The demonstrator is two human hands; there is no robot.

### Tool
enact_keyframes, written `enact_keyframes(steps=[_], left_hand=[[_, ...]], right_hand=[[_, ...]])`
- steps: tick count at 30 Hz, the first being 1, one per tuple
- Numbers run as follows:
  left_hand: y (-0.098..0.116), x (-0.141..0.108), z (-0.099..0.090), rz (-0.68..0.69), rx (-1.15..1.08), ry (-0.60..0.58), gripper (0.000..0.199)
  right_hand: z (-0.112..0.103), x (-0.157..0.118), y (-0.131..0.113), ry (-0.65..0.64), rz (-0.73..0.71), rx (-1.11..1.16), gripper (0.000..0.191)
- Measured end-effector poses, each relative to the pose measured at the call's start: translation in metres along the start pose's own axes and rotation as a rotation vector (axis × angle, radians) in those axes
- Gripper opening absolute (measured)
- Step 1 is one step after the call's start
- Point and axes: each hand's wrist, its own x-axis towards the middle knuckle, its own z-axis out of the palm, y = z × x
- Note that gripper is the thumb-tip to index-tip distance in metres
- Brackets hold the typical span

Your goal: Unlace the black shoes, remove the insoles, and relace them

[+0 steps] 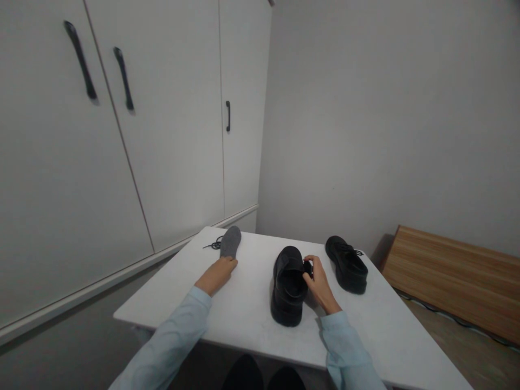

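Gripping the near shoe (286,303) with the right hand (319,281), thumb and fingers closed on a dark flap (307,268) at the right side of its opening; perhaps the tongue, though too dark to tell. Standing on its sole on the worktop (252,292), heel toward the body and toe away, likely to give a straight view down into the opening. Held by the flap, seemingly, to spread the mouth and steady the shoe at once. Lying just left of the right hand, touching it, and well to the right of the left hand (217,273).

Farther left, clasping the near end of the grey insole (231,242), fingers closed on it; cannot tell whether lifted or flat. Taken by the end, probably, to leave most of its length uncovered. At its left edge, loose black laces (217,245), apparently put clear of the shoe.

Right of the right hand and apart from it, a second shoe (350,273), upright, laced, toe angled away to the left; perhaps set aside to leave room. Beyond the worktop, a white cupboard (179,146), a plain wall (365,119) and a wooden board (455,284).
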Motion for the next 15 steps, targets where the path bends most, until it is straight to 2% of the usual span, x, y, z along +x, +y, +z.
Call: enact_keyframes(steps=[8, 15], left_hand=[[-0.005, 0.003, -0.009, -0.05, 0.062, 0.096, 0.026], [0.016, 0.002, -0.035, -0.052, 0.073, 0.274, 0.026]], right_hand=[[-0.005, 0.0, 0.006, 0.037, -0.026, -0.081, 0.028], [-0.005, 0.0, 0.007, 0.044, -0.035, -0.079, 0.028]])
